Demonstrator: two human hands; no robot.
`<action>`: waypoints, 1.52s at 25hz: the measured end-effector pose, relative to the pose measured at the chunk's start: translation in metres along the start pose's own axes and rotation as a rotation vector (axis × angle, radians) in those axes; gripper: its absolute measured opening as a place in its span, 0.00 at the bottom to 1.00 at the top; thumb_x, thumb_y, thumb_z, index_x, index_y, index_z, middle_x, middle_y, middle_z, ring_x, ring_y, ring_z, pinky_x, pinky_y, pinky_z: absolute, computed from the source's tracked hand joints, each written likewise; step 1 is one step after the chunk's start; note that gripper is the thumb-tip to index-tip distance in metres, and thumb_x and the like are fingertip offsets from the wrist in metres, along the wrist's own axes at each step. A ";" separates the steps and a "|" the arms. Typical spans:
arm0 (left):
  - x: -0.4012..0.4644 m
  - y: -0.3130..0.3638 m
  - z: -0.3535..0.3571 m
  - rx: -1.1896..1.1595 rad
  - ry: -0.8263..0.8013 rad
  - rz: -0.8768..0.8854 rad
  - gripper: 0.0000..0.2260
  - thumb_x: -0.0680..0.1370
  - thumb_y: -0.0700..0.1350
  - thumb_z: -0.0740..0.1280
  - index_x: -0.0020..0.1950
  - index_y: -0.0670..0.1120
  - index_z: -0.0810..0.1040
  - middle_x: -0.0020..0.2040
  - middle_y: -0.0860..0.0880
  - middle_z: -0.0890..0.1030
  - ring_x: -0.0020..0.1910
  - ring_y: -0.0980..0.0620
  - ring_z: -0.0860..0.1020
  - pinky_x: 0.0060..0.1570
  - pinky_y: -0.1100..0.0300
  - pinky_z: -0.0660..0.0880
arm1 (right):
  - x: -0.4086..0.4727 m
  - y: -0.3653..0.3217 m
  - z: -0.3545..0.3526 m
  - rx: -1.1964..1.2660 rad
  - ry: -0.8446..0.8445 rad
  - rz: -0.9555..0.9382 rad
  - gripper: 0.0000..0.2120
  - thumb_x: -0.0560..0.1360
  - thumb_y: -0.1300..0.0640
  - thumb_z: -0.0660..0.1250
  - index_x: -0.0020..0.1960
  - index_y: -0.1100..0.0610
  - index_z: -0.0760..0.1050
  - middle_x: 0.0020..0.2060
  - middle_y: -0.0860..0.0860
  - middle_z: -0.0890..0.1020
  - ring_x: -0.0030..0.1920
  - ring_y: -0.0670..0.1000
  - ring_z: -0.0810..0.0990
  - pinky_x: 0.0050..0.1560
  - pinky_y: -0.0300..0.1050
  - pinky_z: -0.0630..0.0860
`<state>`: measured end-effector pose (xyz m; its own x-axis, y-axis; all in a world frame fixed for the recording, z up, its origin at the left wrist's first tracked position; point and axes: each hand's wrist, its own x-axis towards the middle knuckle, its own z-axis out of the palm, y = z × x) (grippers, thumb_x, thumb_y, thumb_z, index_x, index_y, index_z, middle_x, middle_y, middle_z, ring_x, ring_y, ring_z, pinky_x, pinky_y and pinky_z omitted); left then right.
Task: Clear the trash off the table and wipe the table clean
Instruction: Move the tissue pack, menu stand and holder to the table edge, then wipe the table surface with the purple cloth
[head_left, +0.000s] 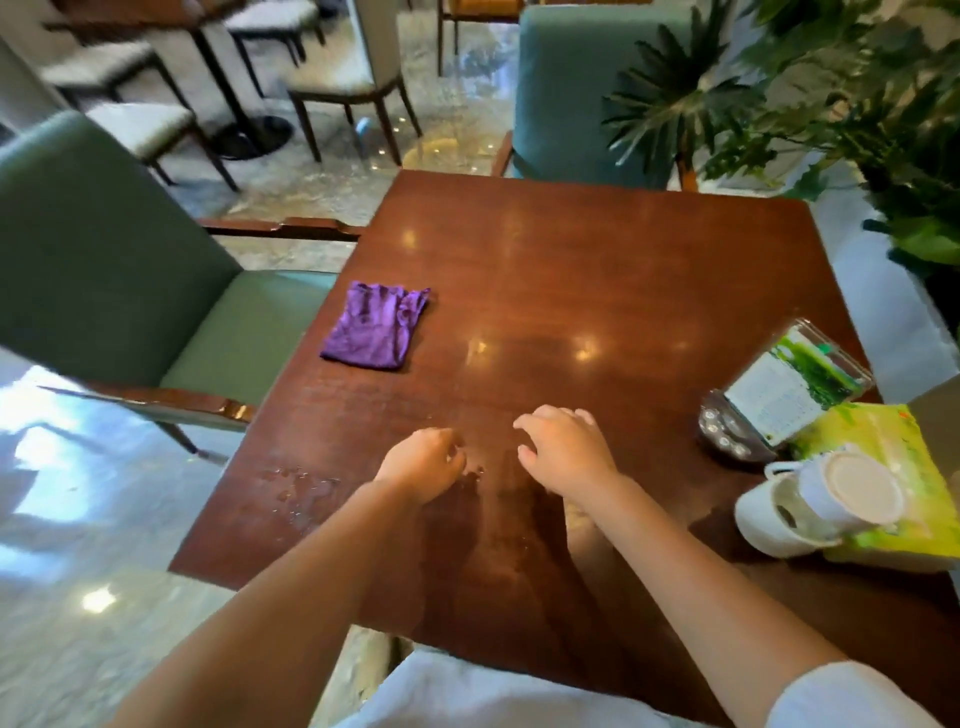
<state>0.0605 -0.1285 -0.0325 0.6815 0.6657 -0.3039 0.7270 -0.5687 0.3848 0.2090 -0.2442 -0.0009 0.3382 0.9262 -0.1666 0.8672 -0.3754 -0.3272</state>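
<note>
A folded purple cloth (375, 326) lies on the left part of the brown wooden table (597, 270), apart from both hands. My left hand (423, 462) hovers over the near middle of the table with its fingers loosely curled and nothing held. My right hand (563, 447) is beside it, fingers spread and bent downward, holding nothing. Small water drops and smears (298, 486) glisten on the tabletop to the left of my left hand, and a few tiny bits lie between the hands.
At the table's right edge stand a clear menu holder (789, 389), a yellow-green tissue box (893, 457) and a white cup (810, 509) tipped on its side. Green armchairs (119, 291) sit to the left and behind. Leafy plants (857, 104) crowd the far right.
</note>
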 end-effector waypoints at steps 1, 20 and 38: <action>0.001 -0.010 -0.013 0.009 0.003 -0.014 0.11 0.77 0.45 0.61 0.56 0.45 0.79 0.55 0.44 0.82 0.55 0.43 0.78 0.50 0.55 0.73 | 0.012 -0.009 -0.002 0.003 -0.018 -0.032 0.15 0.77 0.53 0.60 0.63 0.51 0.72 0.60 0.52 0.77 0.61 0.54 0.73 0.67 0.54 0.64; 0.217 -0.178 -0.102 0.241 0.104 0.253 0.22 0.78 0.47 0.63 0.71 0.44 0.67 0.70 0.42 0.68 0.67 0.42 0.68 0.64 0.49 0.67 | 0.283 -0.102 0.065 -0.065 0.141 -0.003 0.24 0.75 0.55 0.63 0.70 0.53 0.64 0.74 0.53 0.61 0.74 0.54 0.55 0.69 0.51 0.58; 0.234 -0.142 -0.041 0.241 0.166 0.403 0.18 0.82 0.47 0.55 0.72 0.46 0.66 0.74 0.48 0.65 0.74 0.52 0.61 0.67 0.63 0.57 | 0.271 -0.042 0.103 0.070 0.151 0.098 0.21 0.80 0.65 0.53 0.71 0.53 0.65 0.74 0.52 0.62 0.74 0.49 0.56 0.69 0.48 0.64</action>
<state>0.1138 0.1281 -0.1222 0.9042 0.4265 -0.0220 0.4202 -0.8791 0.2252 0.2270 0.0192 -0.1280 0.4751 0.8778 -0.0613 0.8018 -0.4606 -0.3807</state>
